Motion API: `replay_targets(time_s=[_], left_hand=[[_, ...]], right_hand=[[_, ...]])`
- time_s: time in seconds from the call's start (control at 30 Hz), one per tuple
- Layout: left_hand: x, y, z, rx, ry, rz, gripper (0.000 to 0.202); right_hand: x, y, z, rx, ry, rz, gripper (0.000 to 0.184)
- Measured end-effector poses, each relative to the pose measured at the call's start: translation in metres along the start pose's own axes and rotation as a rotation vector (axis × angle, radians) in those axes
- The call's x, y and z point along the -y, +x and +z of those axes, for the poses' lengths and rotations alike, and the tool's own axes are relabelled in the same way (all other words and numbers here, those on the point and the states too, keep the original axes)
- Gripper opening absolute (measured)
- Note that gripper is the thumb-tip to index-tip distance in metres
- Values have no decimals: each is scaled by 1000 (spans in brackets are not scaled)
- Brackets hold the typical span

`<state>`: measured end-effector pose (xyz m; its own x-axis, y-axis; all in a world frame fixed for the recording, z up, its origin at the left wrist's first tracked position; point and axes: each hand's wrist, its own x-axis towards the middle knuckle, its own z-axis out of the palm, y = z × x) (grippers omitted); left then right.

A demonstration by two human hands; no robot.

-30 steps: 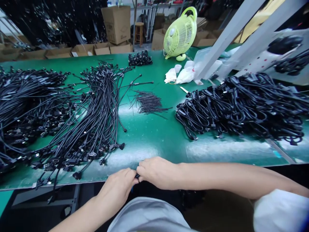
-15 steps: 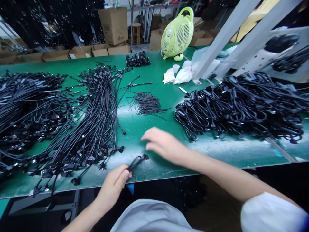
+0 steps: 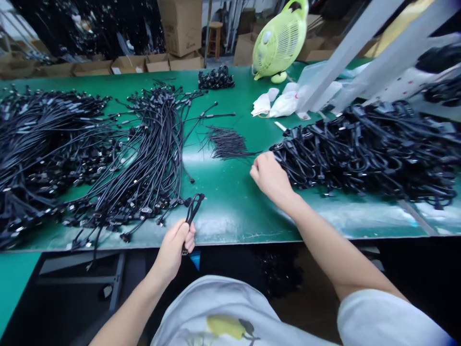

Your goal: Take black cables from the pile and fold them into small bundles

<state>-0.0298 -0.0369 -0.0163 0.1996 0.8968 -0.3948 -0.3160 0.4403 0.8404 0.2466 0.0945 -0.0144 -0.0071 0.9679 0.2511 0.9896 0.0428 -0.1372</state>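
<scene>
The right hand (image 3: 271, 177), no longer meeting the left hand (image 3: 176, 245) at the front edge of the table (image 3: 223, 226), is now farther forward, fingers curled, beside the coiled cables (image 3: 360, 154) and near the thin black ties (image 3: 228, 142). The left hand's folded cable (image 3: 190, 214) now points more directly away from the body. A yellow shirt print (image 3: 225, 326) comes into view

We note a smooth, glossy green tabletop (image 3: 230, 211); black cables (image 3: 363, 151), rubbery-looking, low sheen; plastic fan (image 3: 278, 48); matt cardboard box (image 3: 183, 29); wooden stool (image 3: 214, 37); matt cloth shirt (image 3: 216, 300).
</scene>
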Motion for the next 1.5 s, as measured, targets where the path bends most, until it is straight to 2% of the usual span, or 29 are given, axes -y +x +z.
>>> replay_targets(time_s=[0.1,0.2,0.33,0.47,0.57,0.63,0.7,0.73,0.8,0.87,0.97,1.07,1.13,1.2,1.27,1.37,1.43,1.5], left_hand=[[1,-6,3,34,-14,35,37],[1,-11,4,45,-16,54,36],[2,-19,6,57,-26,59,35],[5,-22,10,76,-4,79,34],[7,-23,10,64,84,149,34],[8,-23,10,71,162,192,34],[10,-24,11,95,247,203,33],[11,-25,12,112,292,200,33],[11,-26,14,153,392,191,34],[11,-28,16,205,456,182,36],[10,-29,16,294,430,146,38],[7,-30,11,382,386,95,39],[6,-31,8,429,408,77,37],[7,-33,7,457,451,64,35],[9,-36,7,468,470,44,33],[13,-40,11,463,367,-18,36],[15,-40,15,429,252,-50,43],[17,-39,18,374,175,-43,46]], right_hand=[[-4,-3,5,7,118,-19,16],[-4,-8,10,17,217,-62,24],[-3,-20,7,-46,105,-102,26],[-8,-26,9,22,43,-90,29],[-13,-30,10,68,64,-53,29],[-9,-38,4,33,156,-32,30],[4,-51,-8,42,443,-90,40],[13,-59,-15,112,655,-153,46],[37,-75,-29,381,1065,-290,54],[59,-86,-39,643,1317,-322,53],[77,-93,-43,837,1566,-149,40],[81,-95,-42,949,1835,69,45],[81,-97,-43,939,1919,207,48],[85,-99,-45,876,1917,295,43],[91,-102,-46,763,1867,282,38],[100,-104,-41,575,1795,209,42],[103,-103,-37,591,1795,219,45],[102,-102,-34,674,1827,230,51]])
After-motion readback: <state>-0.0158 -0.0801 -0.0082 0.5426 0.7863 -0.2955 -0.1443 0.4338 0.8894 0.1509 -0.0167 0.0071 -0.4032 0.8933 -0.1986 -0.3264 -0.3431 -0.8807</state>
